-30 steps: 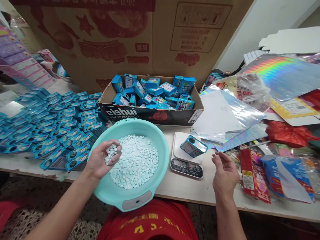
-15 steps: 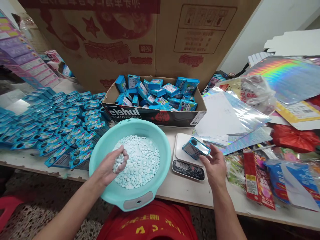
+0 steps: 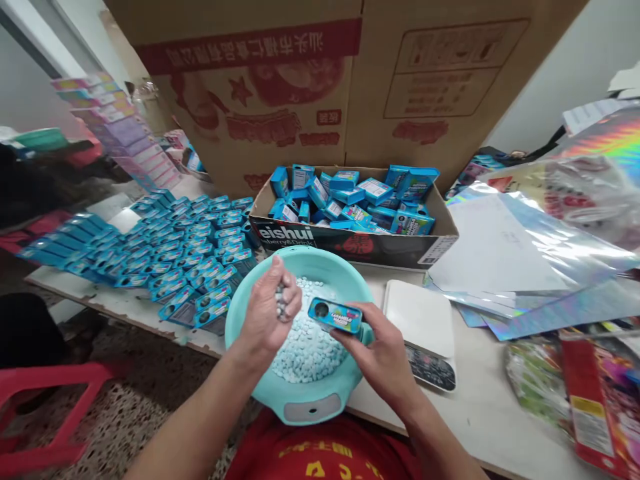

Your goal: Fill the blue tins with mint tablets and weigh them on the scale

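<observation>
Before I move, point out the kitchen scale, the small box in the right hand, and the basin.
Kitchen scale (image 3: pixel 419 317): head view, white platform.
Small box (image 3: pixel 344 318): head view, printed top.
Basin (image 3: pixel 244 300): head view, left inner wall.

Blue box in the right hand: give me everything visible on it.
Small, oblong blue box, glossy, card or plastic unclear. Narrow face up, slightly tilted: dark round spot at the left end, hole or window unclear; multicoloured print beside it, white lettering, "CARAMELO" legible. Held above the basin, right end in the grip of the right hand, thumb and fingers on opposite sides. Left hand close, apart.
</observation>
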`<state>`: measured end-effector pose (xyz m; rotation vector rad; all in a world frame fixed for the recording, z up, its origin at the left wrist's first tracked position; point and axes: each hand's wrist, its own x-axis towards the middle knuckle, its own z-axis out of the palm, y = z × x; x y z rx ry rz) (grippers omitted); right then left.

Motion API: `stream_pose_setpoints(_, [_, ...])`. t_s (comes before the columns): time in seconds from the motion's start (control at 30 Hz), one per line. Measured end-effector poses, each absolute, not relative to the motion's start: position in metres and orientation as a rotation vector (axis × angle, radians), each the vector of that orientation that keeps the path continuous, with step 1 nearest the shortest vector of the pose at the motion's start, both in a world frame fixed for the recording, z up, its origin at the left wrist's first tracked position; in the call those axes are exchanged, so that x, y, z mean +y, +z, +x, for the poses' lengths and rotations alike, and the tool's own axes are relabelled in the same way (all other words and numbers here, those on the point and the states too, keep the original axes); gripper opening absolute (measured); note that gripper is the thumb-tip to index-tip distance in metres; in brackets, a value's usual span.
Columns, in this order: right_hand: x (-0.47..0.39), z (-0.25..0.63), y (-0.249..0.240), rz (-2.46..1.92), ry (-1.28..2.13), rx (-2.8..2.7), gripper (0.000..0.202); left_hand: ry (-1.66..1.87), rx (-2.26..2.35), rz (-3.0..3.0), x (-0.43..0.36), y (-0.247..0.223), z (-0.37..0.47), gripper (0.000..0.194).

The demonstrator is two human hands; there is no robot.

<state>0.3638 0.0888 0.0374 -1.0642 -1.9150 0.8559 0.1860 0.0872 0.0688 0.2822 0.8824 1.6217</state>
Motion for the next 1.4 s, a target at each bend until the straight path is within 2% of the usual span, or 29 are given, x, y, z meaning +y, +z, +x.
stream_pose_setpoints(0.23, [0.083, 0.346, 0.02, -1.044, 0.884, -2.037, 0.028, 1.738, 1.117, 0.538, 0.092, 0.051, 0.202, 0.039])
stream_pose_setpoints(0.73, [0.086, 0.358, 0.028, -1.156, 0.988, -1.908, 0.027, 1.687, 1.164, 0.495, 0.084, 0.049, 0.181, 0.041])
stream_pose_setpoints(0.8, [0.087, 0.37, 0.033, -1.209, 1.012, -1.814, 0.028, 1.52, 1.351, 0.713, 0.076, 0.04, 0.169, 0.038])
stream_pose_setpoints(0.93, [0.089, 0.397, 0.044, -1.259, 1.002, -1.632, 0.032, 0.806, 1.735, 1.557, 0.053, 0.008, 0.149, 0.023])
stream_pose_setpoints(1.1, [0.1, 0.429, 0.047, -1.359, 0.772, -1.514, 0.034, 0.214, 1.91, 1.974, 0.038, -0.022, 0.147, 0.034])
stream_pose_setpoints(1.4, [0.125, 0.484, -0.003, -1.552, 0.627, -1.372, 0.044, -0.08, 1.889, 2.051, 0.046, -0.018, 0.158, 0.036])
